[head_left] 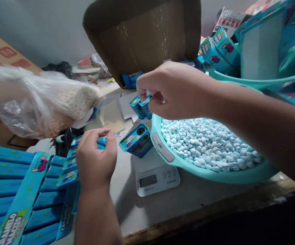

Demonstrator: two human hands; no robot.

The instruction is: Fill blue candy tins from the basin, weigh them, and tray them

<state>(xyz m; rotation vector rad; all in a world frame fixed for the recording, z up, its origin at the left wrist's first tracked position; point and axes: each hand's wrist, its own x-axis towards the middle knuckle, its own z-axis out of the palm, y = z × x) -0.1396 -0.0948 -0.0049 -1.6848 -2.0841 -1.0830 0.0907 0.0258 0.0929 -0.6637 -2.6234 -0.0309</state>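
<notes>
My left hand (96, 156) is curled beside a row of small blue candy boxes (69, 170) at the left; blue shows between thumb and fingers, but what it grips is unclear. Fingers bent into a closed grip, my right hand (175, 90) hangs over the far rim of a turquoise basin (213, 175). Its fingertips are close to two small blue boxes (141, 106), and anything inside them is hidden. Pale blue tablets (208, 146) fill the basin. A blue candy box (137, 140) with round cutouts sits on a white digital scale (160, 183), whose display appears to read 156.0.
Packed blue cartons (12, 190) occupy the left front. Behind them lies a clear plastic bag (42, 98). A large open cardboard box (142, 34) stands at the back. Another turquoise basin (264, 81) at the back right holds blue boxes.
</notes>
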